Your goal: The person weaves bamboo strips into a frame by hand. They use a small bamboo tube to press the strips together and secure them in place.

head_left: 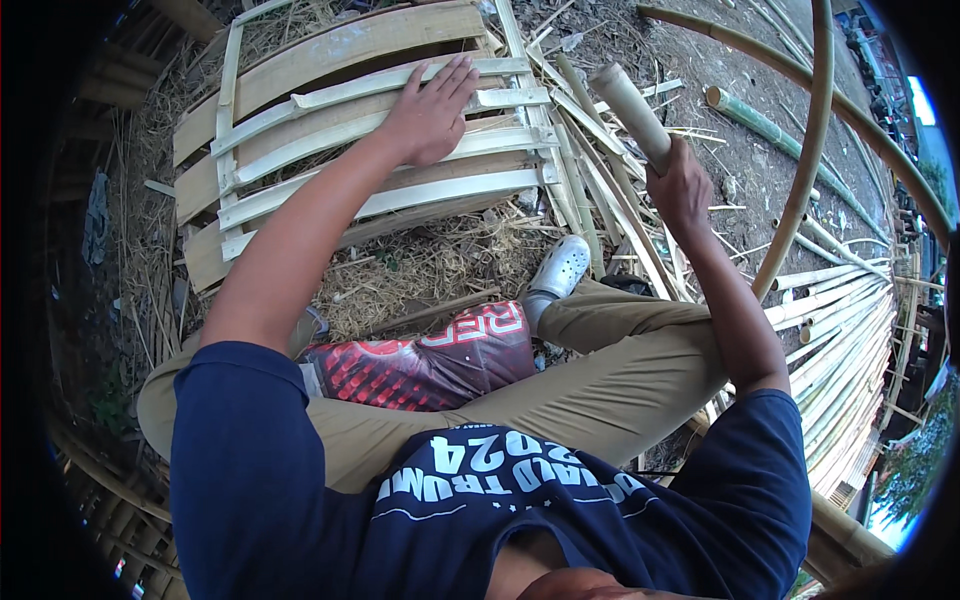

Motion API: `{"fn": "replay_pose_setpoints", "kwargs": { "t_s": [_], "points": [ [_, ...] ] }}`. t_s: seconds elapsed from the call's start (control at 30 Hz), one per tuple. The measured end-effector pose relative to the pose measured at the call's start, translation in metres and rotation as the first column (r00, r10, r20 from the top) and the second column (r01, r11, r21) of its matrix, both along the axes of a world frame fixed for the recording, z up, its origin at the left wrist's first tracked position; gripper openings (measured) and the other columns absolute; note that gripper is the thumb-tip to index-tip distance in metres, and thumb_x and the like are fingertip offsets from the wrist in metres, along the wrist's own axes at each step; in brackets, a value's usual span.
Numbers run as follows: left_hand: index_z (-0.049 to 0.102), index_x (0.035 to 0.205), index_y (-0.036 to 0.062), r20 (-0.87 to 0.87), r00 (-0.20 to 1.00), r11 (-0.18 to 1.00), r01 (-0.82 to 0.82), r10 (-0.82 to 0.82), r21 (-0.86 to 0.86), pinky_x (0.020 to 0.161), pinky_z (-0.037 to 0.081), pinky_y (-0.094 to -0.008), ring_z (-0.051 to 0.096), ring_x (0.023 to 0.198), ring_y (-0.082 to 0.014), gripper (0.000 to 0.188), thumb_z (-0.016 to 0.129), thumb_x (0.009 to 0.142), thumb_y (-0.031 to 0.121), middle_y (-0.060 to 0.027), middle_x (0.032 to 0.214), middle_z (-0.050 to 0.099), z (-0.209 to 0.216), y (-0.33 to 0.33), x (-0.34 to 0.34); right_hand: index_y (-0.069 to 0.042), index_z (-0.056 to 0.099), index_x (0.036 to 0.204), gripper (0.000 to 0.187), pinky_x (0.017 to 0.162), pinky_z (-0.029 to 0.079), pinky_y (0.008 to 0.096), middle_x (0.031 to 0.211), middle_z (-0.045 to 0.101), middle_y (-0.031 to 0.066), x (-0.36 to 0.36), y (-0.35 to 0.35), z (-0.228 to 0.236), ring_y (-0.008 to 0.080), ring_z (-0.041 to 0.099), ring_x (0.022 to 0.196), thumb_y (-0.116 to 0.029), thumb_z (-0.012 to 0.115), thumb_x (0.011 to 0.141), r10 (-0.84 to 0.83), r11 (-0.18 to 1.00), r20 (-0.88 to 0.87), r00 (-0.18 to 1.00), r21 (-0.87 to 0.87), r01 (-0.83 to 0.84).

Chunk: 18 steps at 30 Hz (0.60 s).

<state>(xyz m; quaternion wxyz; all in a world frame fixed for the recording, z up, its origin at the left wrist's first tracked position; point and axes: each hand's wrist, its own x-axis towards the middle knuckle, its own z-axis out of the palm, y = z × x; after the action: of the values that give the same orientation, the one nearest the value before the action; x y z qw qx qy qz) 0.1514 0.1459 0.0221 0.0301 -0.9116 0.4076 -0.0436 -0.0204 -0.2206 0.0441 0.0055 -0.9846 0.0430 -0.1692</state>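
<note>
A slatted panel of pale split-bamboo strips [450,191] lies in front of me, on top of wider wooden boards [360,42]. My left hand [432,115] rests flat across the strips near the panel's right end, fingers stretched out. Raised at the right, my right hand [682,188] is wrapped round the lower end of a short, thick bamboo club [632,108]. The club tilts up and to the left, clear of the panel. Its grip end is hidden in my fist.
Loose split strips [612,190] lie right of the panel, over straw and shavings [400,280]. Bent bamboo poles [808,150] arch across the right side. A green bamboo pole [765,128] and a stack of poles [840,370] lie beyond. A printed sack [450,365] lies between my legs.
</note>
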Motion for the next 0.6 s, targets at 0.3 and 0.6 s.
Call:
{"fn": "replay_pose_setpoints", "kwargs": {
  "t_s": [0.3, 0.6],
  "points": [
    [0.018, 0.164, 0.0014, -0.015, 1.000, 1.000, 0.003, -0.003, 0.010, 0.130, 0.004, -0.0521, 0.009, 0.162, -0.0250, 0.070, 0.037, 0.100, 0.023, -0.0141, 0.174, 0.014, 0.001, -0.002, -0.002, -0.005, 0.057, 0.123, 0.052, 0.067, 0.057, 0.0456, 0.096, 0.068, 0.0163, -0.002, 0.004, -0.004, 0.0359, 0.071, 0.080, -0.010, 0.080, 0.076, 0.224, 0.975, 0.191, 0.956, -0.038, -0.220],
    [0.019, 0.164, 0.0007, -0.019, 1.000, 1.000, 0.020, -0.020, 0.002, 0.130, 0.004, -0.0524, 0.008, 0.162, -0.0252, 0.070, 0.038, 0.099, 0.022, -0.0149, 0.174, 0.013, -0.001, -0.004, -0.003, -0.008, 0.061, 0.116, 0.036, 0.062, 0.056, 0.0452, 0.092, 0.070, 0.0134, 0.000, 0.001, 0.004, 0.0324, 0.071, 0.073, -0.015, 0.073, 0.083, 0.335, 0.942, 0.311, 0.889, -0.101, -0.320]
  ]
}}
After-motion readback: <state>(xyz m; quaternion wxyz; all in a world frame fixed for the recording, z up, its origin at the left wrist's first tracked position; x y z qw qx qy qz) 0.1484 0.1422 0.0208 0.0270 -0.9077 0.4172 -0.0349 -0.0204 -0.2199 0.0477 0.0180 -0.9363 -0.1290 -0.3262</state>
